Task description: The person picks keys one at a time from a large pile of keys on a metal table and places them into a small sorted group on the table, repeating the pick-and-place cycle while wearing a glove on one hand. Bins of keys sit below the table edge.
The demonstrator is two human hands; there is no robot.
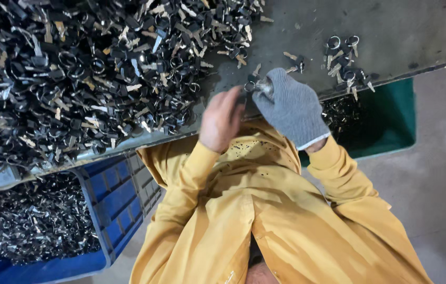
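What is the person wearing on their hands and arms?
The right hand wears a grey knitted glove with a pale cuff. The left hand is bare, with no glove. Both arms are covered by long mustard-yellow shirt sleeves, loose and creased.

A heap of keys (75, 73) lay on the table (391, 31); crates (117, 200) sat below its edge, left and right

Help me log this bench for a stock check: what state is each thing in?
Left hand: bare, blurred, at the key ring.
Right hand: in a grey glove, pinching a key ring.
Key pile: heaped loose on the table.
Small key cluster: lying apart from the pile.
Blue crate: holding metal parts.
Green bin: partly filled.
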